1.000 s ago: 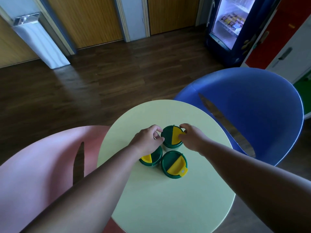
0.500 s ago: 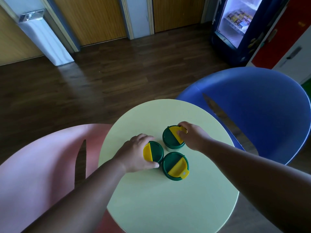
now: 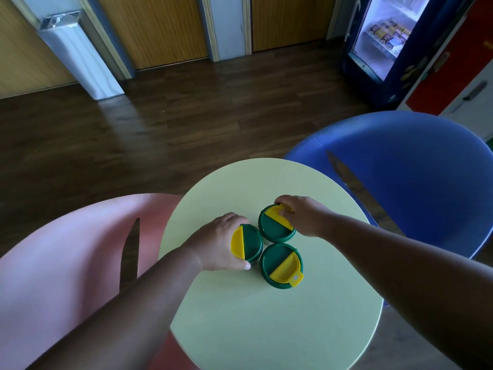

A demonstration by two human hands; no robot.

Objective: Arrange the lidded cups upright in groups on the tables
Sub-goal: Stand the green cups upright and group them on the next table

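Three green cups with green-and-yellow lids stand upright close together on a round pale-green table (image 3: 266, 329). My left hand (image 3: 216, 244) curls round the left cup (image 3: 249, 245), thumb at its near side. My right hand (image 3: 304, 216) grips the far cup (image 3: 274, 227) at its right rim, fingers over the yellow half of the lid. The near cup (image 3: 281, 265) stands free, its yellow tab pointing to the lower right.
A pink chair (image 3: 66, 263) stands at the table's left and a blue chair (image 3: 400, 182) at its right. Dark wood floor lies beyond, with a lit drinks fridge (image 3: 384, 41) at the far right and doors along the back wall.
My left hand left the far cup and took hold of the left cup. My right hand stays on the far cup, whose lid has turned a little.
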